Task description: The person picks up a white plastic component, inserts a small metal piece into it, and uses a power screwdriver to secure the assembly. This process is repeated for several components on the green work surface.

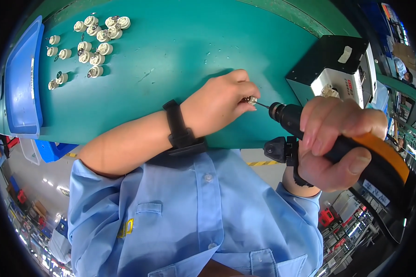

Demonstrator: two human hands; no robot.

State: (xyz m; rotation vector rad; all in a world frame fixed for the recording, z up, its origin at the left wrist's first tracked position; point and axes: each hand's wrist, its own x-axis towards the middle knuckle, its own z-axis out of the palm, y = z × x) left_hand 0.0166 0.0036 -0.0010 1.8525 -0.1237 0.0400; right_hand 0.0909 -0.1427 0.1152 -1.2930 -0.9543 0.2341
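My left hand is closed in a pinch over the green table, holding a small whitish part between thumb and fingers. Most of that part is hidden by the fingers. My right hand wraps around a black and orange electric screwdriver, held roughly level and pointing left. The thin bit of the screwdriver reaches the small part in my left hand; whether a screw sits at its tip is too small to tell. A black band with a device is on each wrist.
Several round white parts with dark pieces stand at the far left of the table. A blue tray lies along the left edge. A black and silver box-shaped machine stands at the right. A black cable hangs below the screwdriver.
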